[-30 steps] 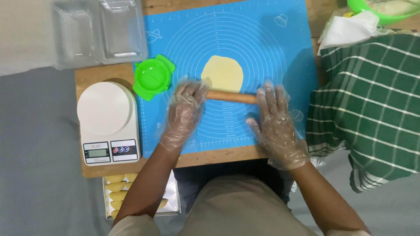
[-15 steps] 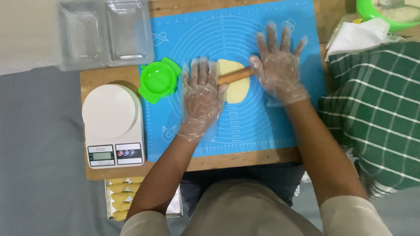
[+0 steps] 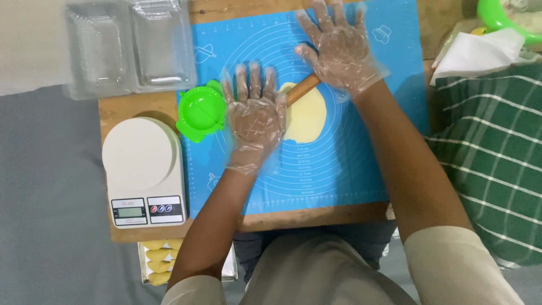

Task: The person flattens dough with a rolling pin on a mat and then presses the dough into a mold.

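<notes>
Bright, even overhead light; soft shadows only. Faint glare on the clear plastic tray (image 3: 130, 45) at eleven o'clock. Gloved hands slightly motion-blurred; the blue mat (image 3: 361, 158) stays sharp.

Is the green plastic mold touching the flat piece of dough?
Apart. The head view shows the green mold left of the left hand, the dough on its other side.

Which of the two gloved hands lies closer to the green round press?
The left hand. It lies flat on the rolling pin right beside the green press, while the right hand rests farther up the blue mat.
</notes>
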